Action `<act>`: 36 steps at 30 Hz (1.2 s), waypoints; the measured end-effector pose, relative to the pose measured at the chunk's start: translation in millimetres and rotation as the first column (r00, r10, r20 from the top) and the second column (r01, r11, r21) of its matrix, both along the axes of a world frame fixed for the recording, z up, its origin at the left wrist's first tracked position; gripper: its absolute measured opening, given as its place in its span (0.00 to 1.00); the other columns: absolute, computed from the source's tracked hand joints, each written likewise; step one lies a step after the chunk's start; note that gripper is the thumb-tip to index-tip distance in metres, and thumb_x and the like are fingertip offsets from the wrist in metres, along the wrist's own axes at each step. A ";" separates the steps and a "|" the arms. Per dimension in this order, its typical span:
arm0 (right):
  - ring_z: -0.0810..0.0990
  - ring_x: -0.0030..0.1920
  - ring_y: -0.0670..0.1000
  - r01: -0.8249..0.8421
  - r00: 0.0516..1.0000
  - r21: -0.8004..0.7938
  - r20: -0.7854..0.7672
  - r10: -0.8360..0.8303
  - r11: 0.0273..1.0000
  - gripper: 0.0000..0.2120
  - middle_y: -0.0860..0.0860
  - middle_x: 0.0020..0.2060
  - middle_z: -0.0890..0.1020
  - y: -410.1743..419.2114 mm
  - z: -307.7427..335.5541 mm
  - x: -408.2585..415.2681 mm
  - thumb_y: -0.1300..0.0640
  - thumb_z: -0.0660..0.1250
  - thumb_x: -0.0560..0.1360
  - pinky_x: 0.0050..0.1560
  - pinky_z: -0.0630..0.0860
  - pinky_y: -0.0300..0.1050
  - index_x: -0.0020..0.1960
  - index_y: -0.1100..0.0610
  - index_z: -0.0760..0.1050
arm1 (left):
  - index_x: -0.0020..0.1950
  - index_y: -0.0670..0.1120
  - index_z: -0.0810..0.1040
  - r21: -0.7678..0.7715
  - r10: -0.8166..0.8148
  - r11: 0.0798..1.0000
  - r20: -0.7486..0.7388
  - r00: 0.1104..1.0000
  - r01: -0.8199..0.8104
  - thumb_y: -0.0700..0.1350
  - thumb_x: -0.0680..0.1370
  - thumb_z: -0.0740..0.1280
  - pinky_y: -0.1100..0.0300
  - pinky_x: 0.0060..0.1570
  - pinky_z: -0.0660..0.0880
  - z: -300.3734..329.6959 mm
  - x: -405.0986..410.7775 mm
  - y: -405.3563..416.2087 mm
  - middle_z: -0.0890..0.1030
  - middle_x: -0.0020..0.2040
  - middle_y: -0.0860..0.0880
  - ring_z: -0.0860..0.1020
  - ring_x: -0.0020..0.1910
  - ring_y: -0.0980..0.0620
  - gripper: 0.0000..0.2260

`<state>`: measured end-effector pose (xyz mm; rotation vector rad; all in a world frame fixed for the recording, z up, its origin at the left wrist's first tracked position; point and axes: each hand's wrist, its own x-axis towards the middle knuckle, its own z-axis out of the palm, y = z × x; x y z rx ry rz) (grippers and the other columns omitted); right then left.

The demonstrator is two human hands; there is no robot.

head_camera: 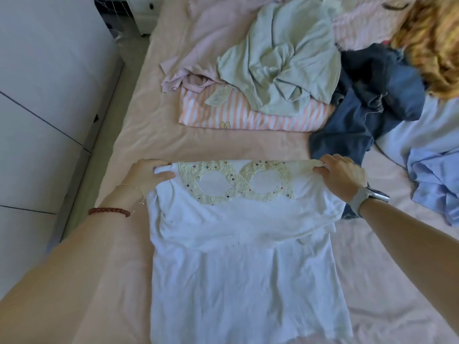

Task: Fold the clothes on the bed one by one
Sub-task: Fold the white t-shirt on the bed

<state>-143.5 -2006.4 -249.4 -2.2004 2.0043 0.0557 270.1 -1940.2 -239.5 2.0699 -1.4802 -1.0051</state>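
Surface: bed with pink sheet, wrinkled; white cabinet fronts along its left side.
Work item: white T-shirt lies flat on the near half of the bed, hem toward the viewer. Its far part is doubled over, showing a cream lace patch with two oval cut-outs and small coloured beads.
Left hand: fingers curled, pinching the left end of the shirt's far edge. Braided red bracelet and a thin chain on the wrist.
Right hand: fingers curled, gripping the right end of the same edge. Grey-strapped watch on the wrist.
Unfolded pile, far side: pale green top crumpled over a pink-and-white striped garment; lilac garment to the left; dark blue jeans to the right, one leg reaching near the right hand.
Right edge: light blue shirt, bunched.
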 end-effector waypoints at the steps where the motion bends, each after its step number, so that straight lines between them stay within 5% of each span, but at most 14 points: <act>1: 0.75 0.52 0.61 -0.006 1.000 -0.020 -0.021 0.005 1.000 0.13 0.57 0.49 0.78 -7.0 -2.5 2.3 0.50 0.60 0.78 0.47 0.68 0.51 0.56 0.57 0.74 | 0.56 0.41 0.80 0.004 0.028 1.000 -0.025 0.999 -0.028 0.38 0.73 0.71 0.62 0.50 0.69 -4.7 4.8 -7.5 0.77 0.50 0.50 0.74 0.52 0.51 0.12; 4: 0.75 0.51 0.60 -0.028 0.997 -0.036 -0.076 0.026 0.999 0.13 0.56 0.50 0.78 -23.6 -12.5 6.7 0.51 0.59 0.78 0.49 0.67 0.51 0.57 0.57 0.74 | 0.55 0.40 0.81 0.004 0.046 0.999 -0.008 0.999 -0.046 0.37 0.72 0.71 0.69 0.43 0.70 -22.1 18.5 -23.6 0.79 0.47 0.50 0.75 0.49 0.51 0.11; 10: 0.76 0.49 0.60 -0.014 0.995 -0.044 -0.096 0.010 0.999 0.13 0.56 0.49 0.77 -55.7 -29.6 15.8 0.53 0.57 0.79 0.47 0.67 0.51 0.57 0.57 0.74 | 0.43 0.43 0.82 -0.060 0.035 0.998 0.082 0.996 -0.030 0.39 0.73 0.71 0.58 0.38 0.64 -42.2 37.8 -59.1 0.75 0.35 0.43 0.70 0.37 0.49 0.01; 13: 0.77 0.49 0.62 0.015 0.998 -0.097 -0.063 -0.021 0.995 0.13 0.58 0.49 0.77 -75.7 -29.0 22.0 0.53 0.58 0.79 0.48 0.65 0.53 0.58 0.59 0.74 | 0.34 0.37 0.72 -0.109 0.058 0.994 0.244 0.968 -0.032 0.44 0.74 0.69 0.58 0.35 0.60 -41.4 40.0 -84.4 0.68 0.30 0.42 0.66 0.33 0.48 0.13; 21: 0.76 0.43 0.63 -0.003 0.996 -0.291 0.081 0.028 0.957 0.10 0.60 0.43 0.77 -28.9 -25.6 19.6 0.56 0.63 0.77 0.48 0.64 0.55 0.51 0.63 0.77 | 0.44 0.37 0.82 -0.351 0.055 0.930 0.414 0.909 0.104 0.36 0.74 0.68 0.50 0.41 0.70 -38.1 25.0 -30.1 0.80 0.38 0.38 0.75 0.44 0.38 0.04; 26: 0.77 0.35 0.62 -0.074 0.987 -0.354 0.105 0.118 0.932 0.05 0.59 0.38 0.77 65.6 -34.2 -4.9 0.63 0.65 0.70 0.45 0.69 0.57 0.44 0.64 0.78 | 0.47 0.39 0.83 -0.458 0.060 0.865 0.500 0.864 0.204 0.37 0.72 0.64 0.54 0.46 0.69 -53.3 12.5 77.6 0.83 0.44 0.43 0.75 0.45 0.42 0.09; 31: 0.78 0.37 0.62 -0.199 0.978 -0.232 0.016 0.208 0.952 0.11 0.58 0.38 0.78 154.3 -52.2 -34.3 0.59 0.59 0.71 0.52 0.66 0.56 0.42 0.62 0.78 | 0.44 0.40 0.83 -0.374 -0.049 0.873 0.573 0.818 0.314 0.39 0.73 0.60 0.56 0.45 0.67 -73.9 -2.1 183.7 0.83 0.44 0.45 0.73 0.48 0.48 0.12; 33: 0.79 0.38 0.62 -0.218 0.975 -0.148 0.000 0.220 0.965 0.05 0.57 0.38 0.79 181.4 -58.7 -39.6 0.63 0.67 0.67 0.53 0.69 0.59 0.42 0.61 0.79 | 0.42 0.40 0.83 -0.311 -0.087 0.899 0.563 0.822 0.308 0.40 0.72 0.59 0.56 0.43 0.66 -82.7 -11.4 219.5 0.83 0.43 0.45 0.73 0.47 0.48 0.12; 36: 0.80 0.41 0.62 -0.118 0.993 0.056 0.007 0.118 0.991 0.16 0.57 0.40 0.79 208.3 -69.6 -41.5 0.70 0.77 0.57 0.52 0.71 0.62 0.42 0.60 0.79 | 0.39 0.40 0.82 -0.197 -0.142 0.938 0.534 0.834 0.286 0.42 0.70 0.58 0.55 0.40 0.66 -93.1 -25.9 254.4 0.82 0.40 0.45 0.71 0.46 0.48 0.13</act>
